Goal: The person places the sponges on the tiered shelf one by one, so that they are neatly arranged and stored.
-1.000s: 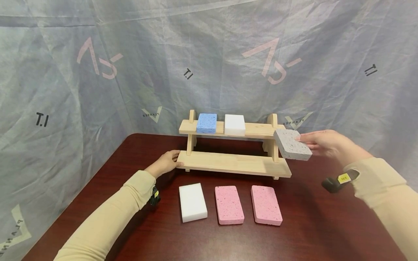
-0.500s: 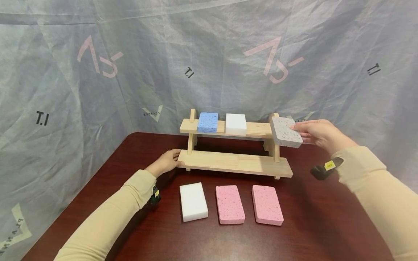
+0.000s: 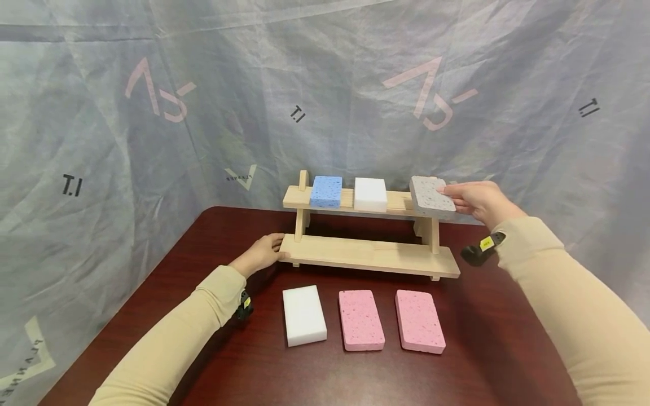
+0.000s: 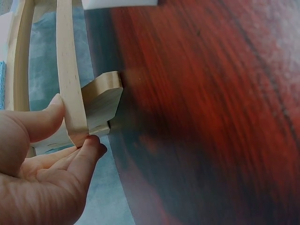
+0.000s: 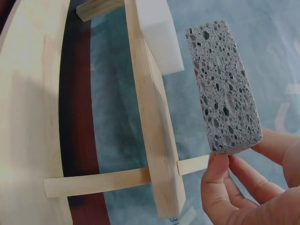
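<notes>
My right hand (image 3: pixel 481 202) pinches a grey sponge (image 3: pixel 430 193) by its right edge, at the right end of the upper board (image 3: pixel 398 202) of a two-tier wooden stand. In the right wrist view a gap shows between the grey sponge (image 5: pixel 222 89) and that board (image 5: pixel 159 140). At the left, my left hand (image 3: pixel 261 254) holds the end of the lower board (image 3: pixel 365 252). The left wrist view has its thumb and fingers (image 4: pixel 86 161) on either side of the wood. A blue sponge (image 3: pixel 326 192) and a white sponge (image 3: pixel 370 194) lie on the upper board.
Before the stand, another white sponge (image 3: pixel 304 316) and two pink sponges, one in the middle (image 3: pixel 361 320) and one on the right (image 3: pixel 420 321), lie in a row on the dark red table (image 3: pixel 325 375). A grey cloth (image 3: pixel 335 67) hangs behind.
The grey sponge, in my right hand, has moved left and up, from beside the stand to over the upper board's right end. My left hand keeps its hold on the lower board.
</notes>
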Demonstrator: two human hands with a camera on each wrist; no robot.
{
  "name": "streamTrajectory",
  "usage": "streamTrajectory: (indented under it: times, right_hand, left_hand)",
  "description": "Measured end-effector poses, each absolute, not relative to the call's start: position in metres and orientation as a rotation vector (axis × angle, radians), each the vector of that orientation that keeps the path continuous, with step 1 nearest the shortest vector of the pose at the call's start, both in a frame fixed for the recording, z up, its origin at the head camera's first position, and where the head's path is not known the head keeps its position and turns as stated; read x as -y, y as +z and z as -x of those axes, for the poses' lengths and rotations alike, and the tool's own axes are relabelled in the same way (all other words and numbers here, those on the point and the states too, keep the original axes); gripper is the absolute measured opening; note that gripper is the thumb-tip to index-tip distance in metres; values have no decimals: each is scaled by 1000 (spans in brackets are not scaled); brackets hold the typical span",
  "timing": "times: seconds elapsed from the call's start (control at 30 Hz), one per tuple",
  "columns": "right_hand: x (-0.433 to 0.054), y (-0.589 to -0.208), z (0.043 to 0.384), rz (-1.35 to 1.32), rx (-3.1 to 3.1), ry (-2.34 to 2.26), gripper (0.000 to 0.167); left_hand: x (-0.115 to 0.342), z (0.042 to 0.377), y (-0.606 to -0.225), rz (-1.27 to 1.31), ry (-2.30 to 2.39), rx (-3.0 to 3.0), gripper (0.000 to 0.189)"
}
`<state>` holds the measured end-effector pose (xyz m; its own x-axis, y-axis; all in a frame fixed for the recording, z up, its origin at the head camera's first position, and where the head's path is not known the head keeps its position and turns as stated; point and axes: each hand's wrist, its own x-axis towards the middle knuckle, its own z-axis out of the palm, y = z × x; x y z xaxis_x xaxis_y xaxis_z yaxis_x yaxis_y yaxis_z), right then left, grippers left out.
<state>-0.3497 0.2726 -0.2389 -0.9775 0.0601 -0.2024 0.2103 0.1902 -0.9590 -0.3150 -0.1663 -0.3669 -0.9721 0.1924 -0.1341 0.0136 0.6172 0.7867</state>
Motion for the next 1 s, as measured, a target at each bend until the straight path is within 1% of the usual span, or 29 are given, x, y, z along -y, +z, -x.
streamTrajectory:
  times: [0.23,0.37,0.57,0.77,0.87,1.0]
  right_hand:
    - [-266,-242,357,-319,-2412,-1878,55]
    - [-263,-246,360,-367,-2418,-1882,69]
    - [-260,-252,363,-386,-2418,-1878,79]
    - [-256,-255,369,-398,-2422,-1887,77]
    - [-253,-257,372,-410,-2430,-1883,81]
    - [-252,-258,376,-430,-2449,-1878,79]
  left_hand:
    - [166,317,-370,-157,1292,-2639,66]
    - [166,317,-370,-164,1275,-2650,66]
    - [166,316,-369,-160,1268,-2654,65]
    - [166,315,-369,-133,1260,-2666,65]
    - [166,316,-370,-128,1252,-2679,65]
    - [165,317,-370,-133,1250,-2685,65]
